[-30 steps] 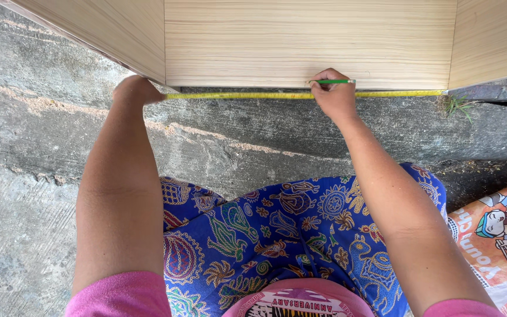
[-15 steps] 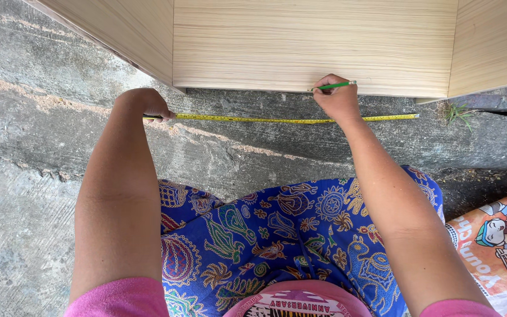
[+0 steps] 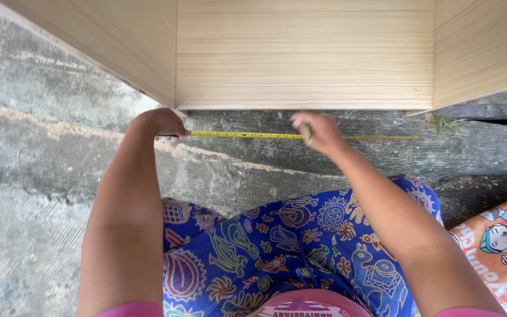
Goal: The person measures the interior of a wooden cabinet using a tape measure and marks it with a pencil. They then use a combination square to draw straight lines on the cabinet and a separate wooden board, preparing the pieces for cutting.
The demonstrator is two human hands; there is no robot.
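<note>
Tape measure (image 3: 253, 135) pulled off wood panel (image 3: 304, 56); left hand (image 3: 159, 122) grips it, right hand (image 3: 318, 132) grips pencil (image 3: 308, 132).

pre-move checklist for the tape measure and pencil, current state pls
1. Left hand pins the tape measure end: ok.
2. Tape lies flat and straight on the concrete floor: ok.
3. Tape against the wooden panel edge: not ok, a gap shows.
4. Right hand grips the green pencil: ok.
5. Pencil tip on the panel: not ok, it is over the tape.
6. Tape reading: cannot tell.
</note>
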